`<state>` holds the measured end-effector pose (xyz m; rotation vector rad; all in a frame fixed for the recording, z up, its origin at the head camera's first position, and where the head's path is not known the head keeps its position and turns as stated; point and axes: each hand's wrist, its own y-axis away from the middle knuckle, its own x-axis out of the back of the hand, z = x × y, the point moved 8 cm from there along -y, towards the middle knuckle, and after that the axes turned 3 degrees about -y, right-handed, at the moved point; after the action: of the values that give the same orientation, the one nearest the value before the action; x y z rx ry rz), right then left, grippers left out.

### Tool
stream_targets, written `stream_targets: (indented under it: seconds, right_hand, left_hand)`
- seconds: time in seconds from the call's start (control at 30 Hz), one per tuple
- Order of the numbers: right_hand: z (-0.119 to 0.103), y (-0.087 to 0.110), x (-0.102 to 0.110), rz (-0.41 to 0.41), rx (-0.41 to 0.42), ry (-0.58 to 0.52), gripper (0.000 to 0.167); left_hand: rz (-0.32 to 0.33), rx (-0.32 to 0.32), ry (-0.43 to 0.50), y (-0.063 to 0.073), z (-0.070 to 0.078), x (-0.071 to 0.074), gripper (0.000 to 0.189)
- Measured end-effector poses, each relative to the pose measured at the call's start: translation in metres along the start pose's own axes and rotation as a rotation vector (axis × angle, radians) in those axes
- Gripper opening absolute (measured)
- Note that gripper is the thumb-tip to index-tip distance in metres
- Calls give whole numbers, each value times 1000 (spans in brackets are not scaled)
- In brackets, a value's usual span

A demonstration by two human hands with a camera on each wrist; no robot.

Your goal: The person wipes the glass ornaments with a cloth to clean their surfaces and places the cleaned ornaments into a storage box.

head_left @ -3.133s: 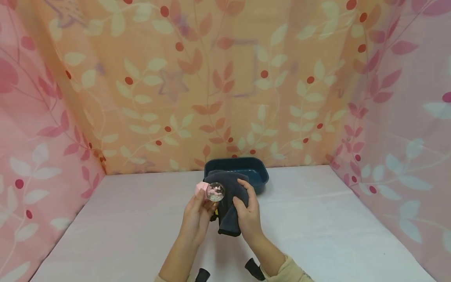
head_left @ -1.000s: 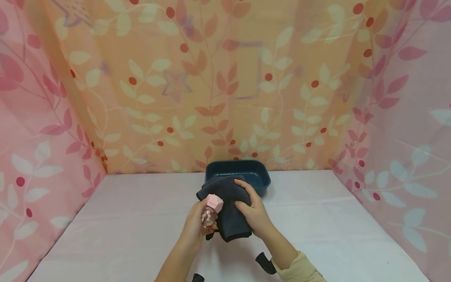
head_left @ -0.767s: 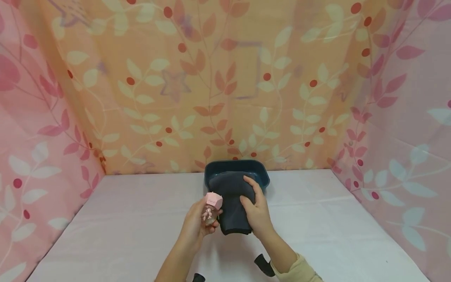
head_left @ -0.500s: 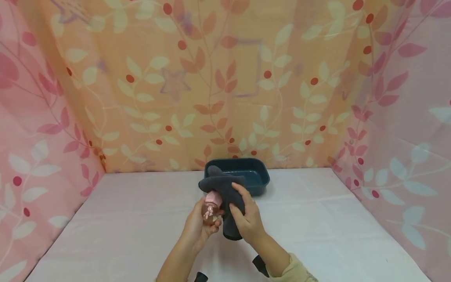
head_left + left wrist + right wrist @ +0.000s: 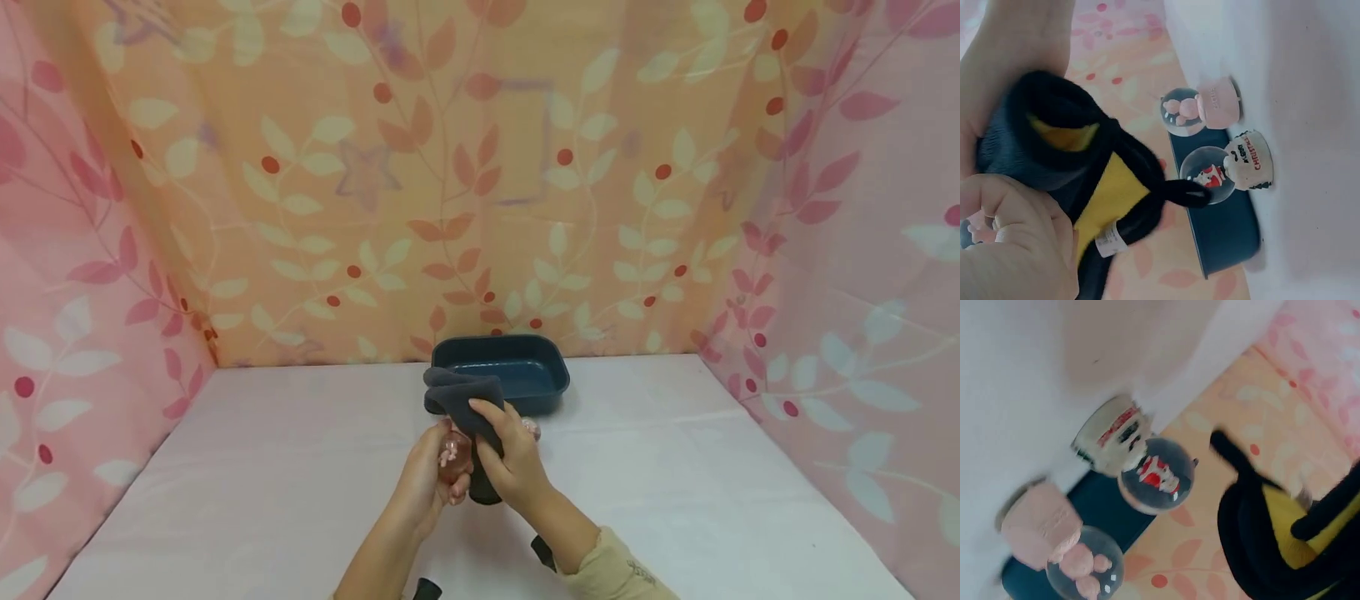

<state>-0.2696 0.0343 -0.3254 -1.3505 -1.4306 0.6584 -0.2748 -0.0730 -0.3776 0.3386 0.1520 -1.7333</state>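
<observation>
In the head view my left hand (image 5: 422, 475) grips a snow globe (image 5: 454, 454) with a pink figure inside, its glass dome towards me. My right hand (image 5: 516, 462) holds a folded dark grey cloth (image 5: 468, 400) that covers most of the globe's pink base. Seen from the left wrist, the cloth has a yellow inner side (image 5: 1119, 194), a black border, a hanging loop and a white label. My left fingers hide much of the globe there. Standing on the table are a second pink snow globe (image 5: 1219, 103) and a white-based Christmas snow globe (image 5: 1250, 164).
A dark blue basin (image 5: 558, 375) stands at the back of the white table (image 5: 262, 467), just behind the two standing globes. Patterned curtains (image 5: 465, 167) enclose the back and sides. Black strap ends (image 5: 427, 588) show near my wrists.
The held globe has turned from dome-right to dome towards me. My right hand has shifted left, bringing the cloth over the pink base. Part of a standing globe now shows beside my right hand.
</observation>
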Motion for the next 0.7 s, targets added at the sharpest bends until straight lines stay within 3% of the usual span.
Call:
stream_targets:
  seconds: [0.13,0.27,0.4,0.5,0.57,0.7]
  right_hand:
    - [10,-1,5,61,-159,-74,45]
    - [18,-3,7,36,-326,-190,42]
    - [36,0,8,19,-589,-307,40]
    - [50,7,16,84,-759,-356,39]
    - [55,13,23,135,-818,-357,40]
    - [49,19,35,210,-781,-292,41]
  left_hand:
    - [12,8,-48,-1,0,1,37]
    - [17,4,-94,0,1,2,37]
    - [8,31,-22,0,-2,3,38]
    - [15,57,63,0,-6,4,38]
    - [30,67,92,1,-8,5,40]
    - [59,107,117,1,-11,7,45]
